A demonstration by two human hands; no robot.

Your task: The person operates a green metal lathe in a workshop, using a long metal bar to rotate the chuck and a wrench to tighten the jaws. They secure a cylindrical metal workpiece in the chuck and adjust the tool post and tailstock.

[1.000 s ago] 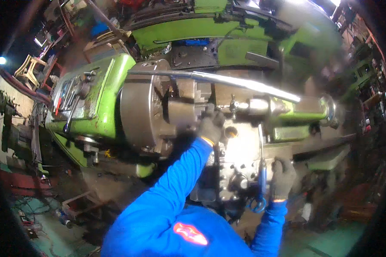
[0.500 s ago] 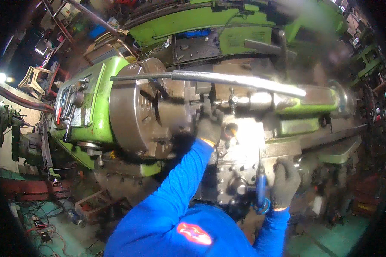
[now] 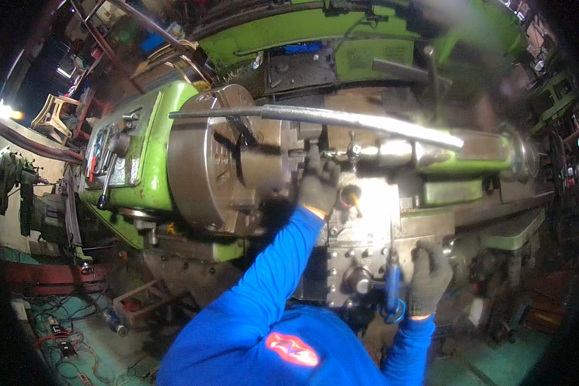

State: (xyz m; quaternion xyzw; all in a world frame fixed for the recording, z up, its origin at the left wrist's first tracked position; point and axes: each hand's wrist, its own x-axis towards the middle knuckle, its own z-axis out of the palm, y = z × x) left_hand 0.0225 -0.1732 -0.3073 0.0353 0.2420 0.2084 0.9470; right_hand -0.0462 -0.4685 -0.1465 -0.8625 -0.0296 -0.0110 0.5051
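Observation:
My left hand [image 3: 318,186], in a dark glove, reaches up to the jaws of a large metal lathe chuck [image 3: 202,161]. Its fingers are bent beside the jaws, and whatever lies within them is hidden. Just to its right, a steel piece with a cross-shaped handle [image 3: 354,150] sits in line with the tailstock [image 3: 463,154]. My right hand [image 3: 430,276], gloved too, is curled at the right of the carriage [image 3: 341,257]; its fingertips are hard to see. A blue-handled tool [image 3: 392,286] stands close to its left, apart from the fingers.
A long metal bar [image 3: 360,122] spans from above the chuck to the tailstock. The green headstock [image 3: 154,154] with levers stands at left. Behind is another green machine [image 3: 373,58]. Cables [image 3: 64,341] and a rusty frame [image 3: 145,299] lie on the floor at lower left.
The whole view has shifted slightly, so the machine appears a little farther right. Both hands stay at about the same places on the machine, with hardly any change in their fingers.

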